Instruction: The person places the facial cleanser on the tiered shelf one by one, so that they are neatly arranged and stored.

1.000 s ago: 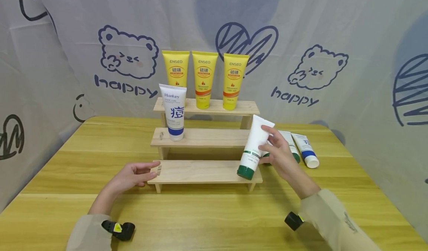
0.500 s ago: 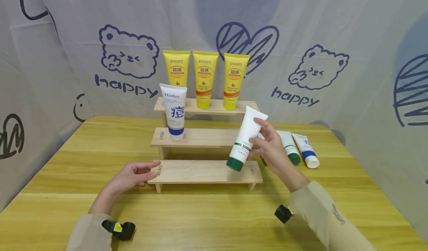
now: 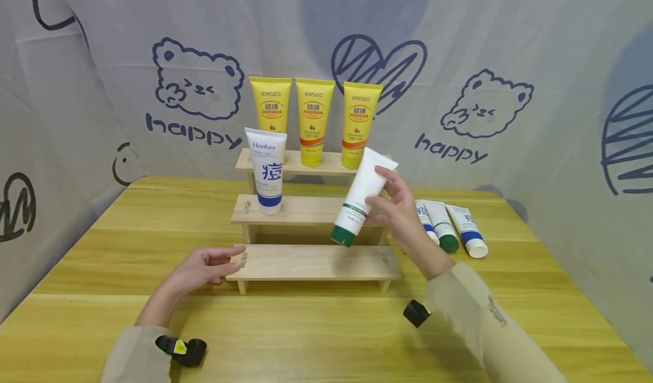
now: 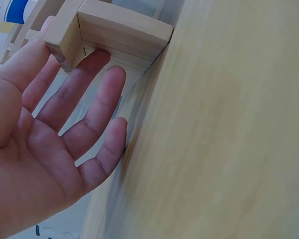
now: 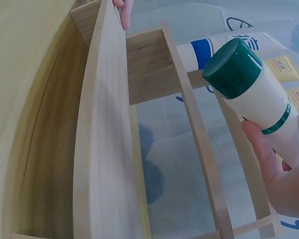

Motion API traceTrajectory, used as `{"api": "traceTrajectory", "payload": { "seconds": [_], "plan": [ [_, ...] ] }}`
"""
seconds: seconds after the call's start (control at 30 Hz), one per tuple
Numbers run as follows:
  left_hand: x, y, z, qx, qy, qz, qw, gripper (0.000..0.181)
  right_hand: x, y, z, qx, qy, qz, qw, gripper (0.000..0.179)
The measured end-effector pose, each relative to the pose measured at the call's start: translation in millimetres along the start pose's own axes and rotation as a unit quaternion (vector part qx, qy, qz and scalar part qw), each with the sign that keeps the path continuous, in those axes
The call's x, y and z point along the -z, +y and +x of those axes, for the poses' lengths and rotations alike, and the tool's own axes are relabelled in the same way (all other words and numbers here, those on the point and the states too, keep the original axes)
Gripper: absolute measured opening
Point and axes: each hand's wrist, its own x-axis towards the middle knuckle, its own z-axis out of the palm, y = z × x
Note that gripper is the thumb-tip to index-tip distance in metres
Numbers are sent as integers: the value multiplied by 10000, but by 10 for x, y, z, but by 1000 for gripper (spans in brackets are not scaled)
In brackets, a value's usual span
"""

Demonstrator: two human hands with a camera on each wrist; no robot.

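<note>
My right hand pinches a white squeeze tube with a green cap between thumb and fingers. The tube tilts cap-down in front of the middle shelf of a three-tier wooden display stand. In the right wrist view the green cap hangs apart from the shelf boards. My left hand holds the left end of the bottom shelf, its thumb and fingers around the board end. On the middle shelf's left end, a white tube with a blue cap stands cap-down.
Three yellow tubes stand in a row on the top shelf. Right of the stand, several tubes lie on the wooden table, among them a green-capped tube and a blue-capped tube. A patterned cloth hangs behind.
My right hand has carried the green-capped tube left and upward, from over the bottom shelf's right end to before the middle shelf. My left hand has stayed in place.
</note>
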Motion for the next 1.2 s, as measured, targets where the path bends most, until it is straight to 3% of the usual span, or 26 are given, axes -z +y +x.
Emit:
{"api": "traceTrajectory", "payload": {
  "seconds": [0.27,0.57,1.0,1.2],
  "plan": [
    [-2,-3,2,28,0,-1,10000,51,-155,-15,118,191,78,-151,9997,61],
    [-1,-3,2,8,-4,26,10000,51,-306,37,288,721,11,-448,9964,59],
    [7,-12,8,-28,-23,2,10000,51,-471,100,456,1414,-34,-1086,9840,55],
    [9,-10,7,-28,-13,-5,10000,50,-515,135,498,1870,-362,-1347,9724,52]
  ]
}}
